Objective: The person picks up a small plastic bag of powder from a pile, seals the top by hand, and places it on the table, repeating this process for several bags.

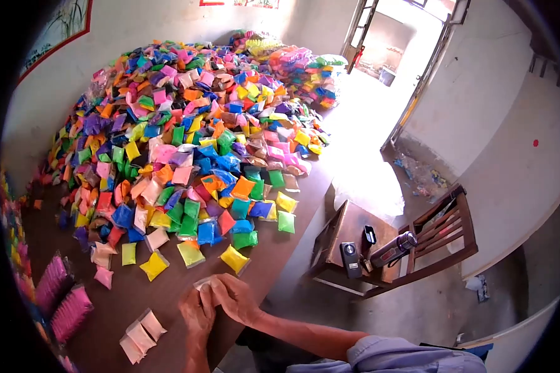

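My left hand and my right hand meet above the table's near edge, fingers pressed together around a small pale packet, mostly hidden by them. To the left of my hands, several pale pink packets lie side by side on the brown table. A yellow packet lies just beyond my right hand. Behind it spreads a large heap of small colourful packets.
Bundles of magenta packets lie at the table's left. On the right stands a wooden chair beside a small wooden stand bearing a thermos and a dark device. An open doorway is behind.
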Demonstrator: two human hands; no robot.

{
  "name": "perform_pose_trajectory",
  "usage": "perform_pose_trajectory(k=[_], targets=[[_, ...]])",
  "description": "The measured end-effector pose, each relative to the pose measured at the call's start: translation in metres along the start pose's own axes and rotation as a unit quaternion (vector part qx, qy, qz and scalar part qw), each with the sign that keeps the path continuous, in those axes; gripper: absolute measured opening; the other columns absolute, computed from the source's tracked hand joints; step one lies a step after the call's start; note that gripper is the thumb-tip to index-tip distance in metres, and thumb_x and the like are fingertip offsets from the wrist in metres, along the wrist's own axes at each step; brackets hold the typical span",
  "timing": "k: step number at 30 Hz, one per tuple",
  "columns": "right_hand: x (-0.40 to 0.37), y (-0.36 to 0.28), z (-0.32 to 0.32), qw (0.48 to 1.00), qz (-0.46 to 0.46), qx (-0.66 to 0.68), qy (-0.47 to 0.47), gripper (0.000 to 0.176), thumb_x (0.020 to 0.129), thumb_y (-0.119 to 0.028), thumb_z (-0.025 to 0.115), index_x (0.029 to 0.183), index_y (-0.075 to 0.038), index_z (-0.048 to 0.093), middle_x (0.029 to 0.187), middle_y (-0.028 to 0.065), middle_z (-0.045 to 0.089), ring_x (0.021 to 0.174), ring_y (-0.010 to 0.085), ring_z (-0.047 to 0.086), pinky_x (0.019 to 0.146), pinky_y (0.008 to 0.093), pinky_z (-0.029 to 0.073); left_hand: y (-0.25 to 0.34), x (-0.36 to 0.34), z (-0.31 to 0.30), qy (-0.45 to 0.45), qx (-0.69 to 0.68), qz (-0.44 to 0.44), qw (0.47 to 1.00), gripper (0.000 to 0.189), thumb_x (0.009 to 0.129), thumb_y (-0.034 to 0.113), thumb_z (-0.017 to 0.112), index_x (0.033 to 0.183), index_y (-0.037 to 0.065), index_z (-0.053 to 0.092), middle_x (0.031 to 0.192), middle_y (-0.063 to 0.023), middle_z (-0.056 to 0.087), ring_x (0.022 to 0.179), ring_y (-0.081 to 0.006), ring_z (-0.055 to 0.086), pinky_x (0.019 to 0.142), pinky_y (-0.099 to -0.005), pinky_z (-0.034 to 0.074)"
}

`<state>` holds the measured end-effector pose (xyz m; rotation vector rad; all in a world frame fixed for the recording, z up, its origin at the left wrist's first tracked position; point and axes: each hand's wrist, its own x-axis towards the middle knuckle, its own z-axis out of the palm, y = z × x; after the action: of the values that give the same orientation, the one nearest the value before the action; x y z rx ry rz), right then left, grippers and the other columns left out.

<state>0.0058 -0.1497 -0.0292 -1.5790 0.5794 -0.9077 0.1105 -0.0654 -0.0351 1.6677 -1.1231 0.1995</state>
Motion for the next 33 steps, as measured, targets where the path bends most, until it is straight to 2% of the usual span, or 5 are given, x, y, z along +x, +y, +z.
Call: perform_pose_trajectory(k=[7, 14, 22, 30, 33], targets=[[0.002, -0.021, -0.006, 0.987, 0.134, 0.001, -0.091, 0.032, 0.111, -0.026, 0.054, 0.115, 0.003, 0.068, 0.098, 0.01, 0.071, 0.092, 0.0158, 0.067, 0.082, 0.0307, 0.054, 0.017, 0.01, -0.018, -0.061, -0.095, -0.094, 0.989, 0.03, 0.104, 0.019, 0.062, 0.089, -0.006, 0.071, 0.073, -0.0227, 0.065, 0.063, -0.0345, 0.066, 0.057, -0.0434, 0.05], [-0.004, -0.007, -0.001, 0.996, 0.047, -0.067, -0.032, 0.028, 0.109, -0.024, 0.055, 0.112, 0.002, 0.067, 0.096, 0.0156, 0.07, 0.087, 0.0236, 0.068, 0.08, 0.0334, 0.053, 0.023, 0.011, -0.021, -0.101, -0.158, -0.198, 0.962, 0.035, 0.105, 0.026, 0.063, 0.095, -0.006, 0.074, 0.075, -0.0201, 0.071, 0.068, -0.0226, 0.071, 0.062, -0.037, 0.054], [0.0, -0.013, 0.001, 0.999, 0.037, -0.017, -0.036, 0.032, 0.113, -0.029, 0.052, 0.108, 0.0, 0.065, 0.089, 0.003, 0.063, 0.084, 0.01, 0.058, 0.074, 0.0272, 0.05, 0.016, 0.008, -0.017, -0.073, -0.087, -0.124, 0.986, 0.032, 0.102, 0.022, 0.066, 0.086, -0.005, 0.071, 0.073, -0.023, 0.068, 0.061, -0.0338, 0.068, 0.059, -0.0422, 0.053], [-0.001, -0.005, 0.001, 0.995, 0.077, -0.06, -0.033, 0.036, 0.112, -0.029, 0.048, 0.104, 0.001, 0.065, 0.086, 0.0098, 0.064, 0.083, 0.015, 0.06, 0.078, 0.0338, 0.051, 0.028, 0.016, -0.023, -0.08, -0.157, -0.199, 0.964, 0.029, 0.101, 0.019, 0.067, 0.084, -0.003, 0.071, 0.069, -0.0227, 0.066, 0.061, -0.0379, 0.068, 0.058, -0.0429, 0.052], [0.001, -0.005, 0.002, 0.995, 0.073, -0.064, 0.0, 0.036, 0.112, -0.029, 0.048, 0.103, 0.001, 0.065, 0.086, 0.0082, 0.064, 0.083, 0.0151, 0.061, 0.077, 0.033, 0.051, 0.03, 0.02, -0.027, -0.147, -0.11, -0.12, 0.976, 0.028, 0.101, 0.019, 0.067, 0.085, -0.003, 0.071, 0.068, -0.0233, 0.065, 0.062, -0.0398, 0.068, 0.058, -0.0429, 0.052]])
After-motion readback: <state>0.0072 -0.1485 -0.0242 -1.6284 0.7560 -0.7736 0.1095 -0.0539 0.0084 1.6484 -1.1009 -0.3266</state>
